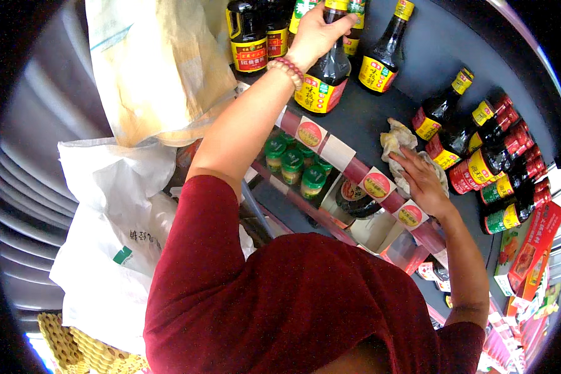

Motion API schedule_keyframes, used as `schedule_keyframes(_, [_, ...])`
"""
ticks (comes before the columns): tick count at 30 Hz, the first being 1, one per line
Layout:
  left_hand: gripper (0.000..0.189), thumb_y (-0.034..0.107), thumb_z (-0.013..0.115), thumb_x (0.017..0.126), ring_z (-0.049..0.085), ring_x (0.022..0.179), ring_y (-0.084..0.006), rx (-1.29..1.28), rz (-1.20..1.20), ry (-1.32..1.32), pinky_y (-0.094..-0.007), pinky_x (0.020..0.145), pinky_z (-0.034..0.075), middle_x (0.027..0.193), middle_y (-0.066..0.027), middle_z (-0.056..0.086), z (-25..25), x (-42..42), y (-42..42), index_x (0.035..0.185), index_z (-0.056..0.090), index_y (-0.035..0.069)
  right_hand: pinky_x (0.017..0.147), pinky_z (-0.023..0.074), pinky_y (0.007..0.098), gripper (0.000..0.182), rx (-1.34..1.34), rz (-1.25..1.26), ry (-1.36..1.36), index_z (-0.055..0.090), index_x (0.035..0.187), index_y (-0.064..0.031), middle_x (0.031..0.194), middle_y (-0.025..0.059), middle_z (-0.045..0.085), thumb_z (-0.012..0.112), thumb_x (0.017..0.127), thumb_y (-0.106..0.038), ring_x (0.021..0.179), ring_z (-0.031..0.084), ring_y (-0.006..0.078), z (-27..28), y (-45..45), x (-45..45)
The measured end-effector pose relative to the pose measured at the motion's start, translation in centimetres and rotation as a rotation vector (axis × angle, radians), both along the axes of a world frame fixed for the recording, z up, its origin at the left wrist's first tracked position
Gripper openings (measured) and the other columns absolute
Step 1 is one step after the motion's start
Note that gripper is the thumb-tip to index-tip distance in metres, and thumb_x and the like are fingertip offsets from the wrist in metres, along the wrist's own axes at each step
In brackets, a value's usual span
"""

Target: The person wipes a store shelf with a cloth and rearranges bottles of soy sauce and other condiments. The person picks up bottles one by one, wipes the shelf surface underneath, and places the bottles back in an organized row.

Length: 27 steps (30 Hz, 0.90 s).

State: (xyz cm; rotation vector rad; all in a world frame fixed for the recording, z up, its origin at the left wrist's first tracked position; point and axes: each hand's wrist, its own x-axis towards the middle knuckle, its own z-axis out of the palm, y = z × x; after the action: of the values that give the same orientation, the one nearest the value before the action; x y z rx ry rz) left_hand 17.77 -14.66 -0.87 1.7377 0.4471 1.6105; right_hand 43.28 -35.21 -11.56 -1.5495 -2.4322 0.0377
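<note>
My left hand (pixel 319 32), with a beaded bracelet at its wrist, is closed round the neck of a dark sauce bottle (pixel 321 89) with a yellow and red label, upright near the shelf's front edge. My right hand (pixel 420 180) presses a crumpled, stained white cloth (pixel 399 140) against the dark shelf (pixel 355 117). Its fingers lie spread over the cloth. Another sauce bottle (pixel 378 70) stands between the two hands, farther back. Just right of the cloth is a sauce bottle with a yellow cap (pixel 444 105), at the end of a group of bottles.
Red-capped bottles (pixel 481 168) crowd the right, beside red cartons (pixel 535 248). More dark bottles (pixel 249 51) stand at the upper left. Price tags (pixel 308 133) line the shelf edge. Green-lidded jars (pixel 292 166) sit on the shelf below. White sacks (pixel 112 233) fill the left.
</note>
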Motion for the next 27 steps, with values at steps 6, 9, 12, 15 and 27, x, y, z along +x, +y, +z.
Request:
schedule_keyframes(6, [0.015, 0.017, 0.062, 0.085, 0.051, 0.049, -0.0087, -0.103, -0.123, -0.142, -0.0251, 0.044, 0.041, 0.064, -0.0016, 0.056, 0.5, 1.4, -0.2, 0.087, 0.057, 0.003, 0.107, 0.0267, 0.045, 0.042, -0.029, 0.003, 0.012, 0.043, 0.135, -0.0202, 0.143, 0.0121, 0.036, 0.043, 0.093, -0.014, 0.13, 0.036, 0.0325, -0.2, 0.1, 0.3])
schedule_keyframes(9, [0.018, 0.02, 0.064, 0.085, 0.051, 0.049, -0.0087, 0.052, -0.036, -0.107, -0.0246, 0.044, 0.041, 0.063, -0.0002, 0.056, 0.9, 2.5, 0.7, 0.083, 0.056, 0.004, 0.106, 0.0268, 0.0454, 0.043, -0.029, -0.015, -0.014, 0.043, 0.135, -0.0204, 0.143, 0.0121, 0.036, 0.043, 0.092, -0.012, 0.129, 0.036, 0.0328, -0.2, 0.0, 0.3])
schedule_keyframes(12, [0.024, 0.024, 0.065, 0.084, 0.054, 0.05, -0.0106, 0.021, 0.109, -0.009, -0.0272, 0.047, 0.043, 0.061, -0.0022, 0.058, 1.5, 3.0, 0.1, 0.087, 0.059, 0.002, 0.107, 0.0267, 0.0454, 0.043, -0.023, 0.001, 0.0, 0.043, 0.135, -0.0203, 0.142, 0.0121, 0.036, 0.043, 0.092, -0.012, 0.129, 0.036, 0.0327, -0.1, 0.0, 0.1])
schedule_keyframes(15, [0.027, 0.026, 0.065, 0.083, 0.057, 0.052, -0.0129, 0.082, 0.161, -0.014, -0.029, 0.05, 0.045, 0.061, -0.0052, 0.06, 1.4, 3.8, 0.0, 0.089, 0.06, 0.0, 0.106, 0.0269, 0.0456, 0.043, -0.026, 0.006, 0.023, 0.043, 0.135, -0.0203, 0.142, 0.0122, 0.037, 0.043, 0.092, -0.012, 0.129, 0.036, 0.0326, -0.2, 0.0, 0.3])
schedule_keyframes(27, [0.025, 0.024, 0.062, 0.086, 0.059, 0.058, -0.013, 0.068, 0.087, 0.042, -0.0302, 0.053, 0.046, 0.068, -0.0063, 0.063, 1.6, 5.0, -0.2, 0.092, 0.061, 0.0, 0.105, 0.0305, 0.0441, 0.043, -0.04, -0.005, 0.057, 0.046, 0.132, -0.018, 0.138, 0.0147, 0.041, 0.045, 0.09, -0.01, 0.128, 0.039, 0.0324, 0.2, -0.1, -0.1])
